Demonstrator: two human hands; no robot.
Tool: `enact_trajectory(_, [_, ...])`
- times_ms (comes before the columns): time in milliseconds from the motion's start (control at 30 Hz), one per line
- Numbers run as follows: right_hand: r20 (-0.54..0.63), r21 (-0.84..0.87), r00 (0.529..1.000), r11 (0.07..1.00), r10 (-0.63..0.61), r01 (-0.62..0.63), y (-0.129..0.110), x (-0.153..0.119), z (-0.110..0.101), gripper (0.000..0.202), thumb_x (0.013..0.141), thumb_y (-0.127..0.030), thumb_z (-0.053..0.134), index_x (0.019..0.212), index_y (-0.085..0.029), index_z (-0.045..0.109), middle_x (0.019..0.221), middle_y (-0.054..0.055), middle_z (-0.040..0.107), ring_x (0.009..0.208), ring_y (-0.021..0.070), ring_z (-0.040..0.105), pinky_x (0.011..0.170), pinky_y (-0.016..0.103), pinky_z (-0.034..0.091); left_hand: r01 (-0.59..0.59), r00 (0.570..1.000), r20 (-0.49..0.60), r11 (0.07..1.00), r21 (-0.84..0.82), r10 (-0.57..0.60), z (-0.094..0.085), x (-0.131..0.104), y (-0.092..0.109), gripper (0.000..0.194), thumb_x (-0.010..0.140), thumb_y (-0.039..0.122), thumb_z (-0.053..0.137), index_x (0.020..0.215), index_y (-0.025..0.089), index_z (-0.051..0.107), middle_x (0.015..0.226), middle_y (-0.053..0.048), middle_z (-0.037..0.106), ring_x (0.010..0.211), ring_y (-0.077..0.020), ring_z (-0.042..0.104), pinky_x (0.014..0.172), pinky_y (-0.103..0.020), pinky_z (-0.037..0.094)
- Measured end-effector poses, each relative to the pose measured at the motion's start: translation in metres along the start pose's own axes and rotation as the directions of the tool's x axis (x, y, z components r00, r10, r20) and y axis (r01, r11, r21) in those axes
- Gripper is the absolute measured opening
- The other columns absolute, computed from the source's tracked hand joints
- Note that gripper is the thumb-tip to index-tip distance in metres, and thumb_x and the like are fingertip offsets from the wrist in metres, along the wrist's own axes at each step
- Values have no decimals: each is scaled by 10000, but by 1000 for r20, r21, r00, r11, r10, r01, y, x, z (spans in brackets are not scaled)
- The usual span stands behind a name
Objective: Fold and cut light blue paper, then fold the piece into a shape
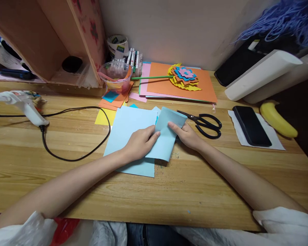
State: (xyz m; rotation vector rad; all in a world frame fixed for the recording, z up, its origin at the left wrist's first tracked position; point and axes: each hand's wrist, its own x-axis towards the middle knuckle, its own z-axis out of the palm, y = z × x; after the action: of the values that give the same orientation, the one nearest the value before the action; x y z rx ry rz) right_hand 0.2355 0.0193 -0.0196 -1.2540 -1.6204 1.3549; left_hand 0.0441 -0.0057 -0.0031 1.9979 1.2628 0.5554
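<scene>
A folded sheet of light blue paper [166,136] is held between my two hands, lifted a little off the table. My left hand [141,141] grips its left edge, thumb on top. At the upper right, my right hand [186,135] pinches the same sheet, with the thumb on its face and the fingers behind it. Beneath my left hand lies another light blue sheet [125,123], flat on the wood. Black-handled scissors [205,123] rest just beyond my right hand, and the folded paper's corner comes close to their tip.
A white glue gun [28,106] stands at left, its black cord [77,160] looping over the table. Behind are a clear plastic bowl [115,77], orange paper [159,82] and a layered paper flower [186,77]. A phone [251,125] and a banana [278,119] lie at right.
</scene>
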Motion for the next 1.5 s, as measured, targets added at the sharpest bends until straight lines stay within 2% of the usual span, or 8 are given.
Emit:
enact_trajectory(300, [33, -17, 999, 1000, -20, 20, -1, -1, 0, 251, 760, -411, 608, 863, -183, 618, 837, 26, 662, 752, 177, 607, 662, 286, 497, 5, 1000, -3, 1000, -18, -5, 1, 1, -1, 282, 903, 336, 353, 665, 184, 348, 589, 35, 393, 550, -102, 369, 528, -229, 273])
enact_trajectory(467, [14, -11, 1000, 1000, -23, 23, -1, 0, 0, 303, 801, -464, 540, 918, -195, 615, 895, 33, 667, 806, 197, 614, 689, 300, 503, 6, 1000, -1, 1000, -15, -6, 0, 1, -1, 283, 902, 337, 353, 666, 181, 360, 591, 33, 399, 550, -100, 366, 531, -229, 275])
enact_trajectory(667, [-11, -25, 1000, 999, -26, 26, 2, 2, -3, 408, 829, -549, 437, 852, -183, 614, 836, 54, 651, 798, 215, 598, 695, 315, 504, 2, 1000, -4, 1000, -26, -2, 0, 1, -1, 281, 898, 336, 359, 663, 182, 351, 584, 37, 394, 549, -100, 357, 529, -233, 263])
enact_trajectory(967, [15, 18, 1000, 1000, 7, -7, -2, -1, 0, 310, 805, -470, 526, 887, -184, 611, 866, 37, 659, 755, 182, 604, 643, 279, 502, 2, 1000, -8, 1000, -25, -2, 1, 0, -1, 283, 899, 329, 364, 658, 181, 362, 587, 37, 392, 546, -97, 357, 524, -233, 272])
enact_trajectory(1500, [8, 18, 1000, 1000, 7, -7, -1, 0, -1, 341, 807, -484, 514, 924, -177, 605, 882, 45, 650, 764, 185, 599, 677, 298, 509, 4, 1000, 10, 1000, -23, -4, -1, 0, 1, 273, 896, 330, 349, 664, 186, 349, 581, 36, 381, 542, -103, 355, 527, -237, 254])
